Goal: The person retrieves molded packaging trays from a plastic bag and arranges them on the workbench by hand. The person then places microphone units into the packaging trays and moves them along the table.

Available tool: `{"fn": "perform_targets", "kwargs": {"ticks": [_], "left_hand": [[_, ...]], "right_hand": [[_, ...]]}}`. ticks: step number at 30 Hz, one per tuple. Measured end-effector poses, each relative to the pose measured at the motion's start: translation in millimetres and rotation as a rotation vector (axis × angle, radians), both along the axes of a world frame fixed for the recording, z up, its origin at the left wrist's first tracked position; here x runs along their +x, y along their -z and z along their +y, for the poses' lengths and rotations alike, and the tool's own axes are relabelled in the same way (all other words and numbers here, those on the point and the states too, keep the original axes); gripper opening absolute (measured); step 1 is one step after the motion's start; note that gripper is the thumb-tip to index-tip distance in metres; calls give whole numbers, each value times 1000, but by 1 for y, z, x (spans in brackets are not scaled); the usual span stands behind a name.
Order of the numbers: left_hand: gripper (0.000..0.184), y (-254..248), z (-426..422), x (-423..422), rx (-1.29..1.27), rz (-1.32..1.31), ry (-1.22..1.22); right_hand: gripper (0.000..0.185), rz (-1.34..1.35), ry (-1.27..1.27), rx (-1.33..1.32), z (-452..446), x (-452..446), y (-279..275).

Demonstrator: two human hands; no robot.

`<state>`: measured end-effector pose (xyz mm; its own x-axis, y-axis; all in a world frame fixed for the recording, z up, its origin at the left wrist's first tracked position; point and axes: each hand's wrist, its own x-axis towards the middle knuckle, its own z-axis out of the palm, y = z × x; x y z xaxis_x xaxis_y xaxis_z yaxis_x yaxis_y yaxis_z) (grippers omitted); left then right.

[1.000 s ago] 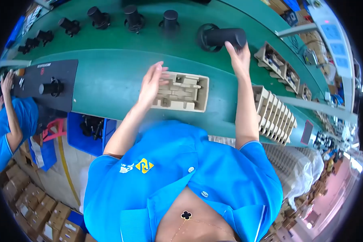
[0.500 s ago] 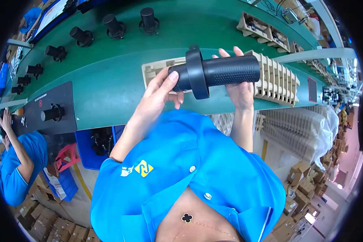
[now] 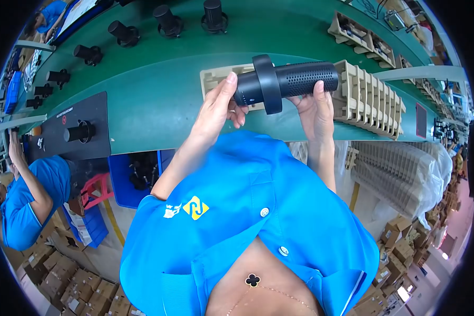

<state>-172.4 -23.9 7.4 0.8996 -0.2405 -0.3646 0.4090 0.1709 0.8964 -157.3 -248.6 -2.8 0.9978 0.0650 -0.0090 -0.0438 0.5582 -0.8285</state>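
A black microphone (image 3: 305, 79) with a perforated grille and a wide ring (image 3: 269, 84) around its body lies roughly level in the air between my two hands. My left hand (image 3: 215, 108) pinches its plain left end, thumb on top and fingers underneath. At the grille end, my right hand (image 3: 317, 111) is closed around it, thumb across the near side; some fingers are hidden behind. Small markings show on the body near my left hand. Behind the microphone, a beige moulded tray (image 3: 210, 79) lies on the green table (image 3: 152, 105).
Several similar black microphones (image 3: 167, 23) stand along the far side of the table. A stack of beige trays (image 3: 374, 100) is at the right. On a dark mat (image 3: 95, 118) at left sits another microphone (image 3: 79, 131). A co-worker (image 3: 37, 195) sits farther left, beside blue bins (image 3: 124, 181).
The microphone has rolled in my hands, showing more grille holes and the markings. My right thumb has come onto the near side of the grille. The whole view has shifted slightly.
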Motion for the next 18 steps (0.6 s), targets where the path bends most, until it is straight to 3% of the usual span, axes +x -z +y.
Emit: {"fn": "perform_targets", "kwargs": {"ticks": [6, 18], "left_hand": [[67, 2, -1, 3, 33, -14, 15], [65, -3, -8, -4, -30, -211, -63]], "right_hand": [[48, 20, -34, -72, -6, 2, 3], [65, -38, -40, 127, -3, 5, -2]]}}
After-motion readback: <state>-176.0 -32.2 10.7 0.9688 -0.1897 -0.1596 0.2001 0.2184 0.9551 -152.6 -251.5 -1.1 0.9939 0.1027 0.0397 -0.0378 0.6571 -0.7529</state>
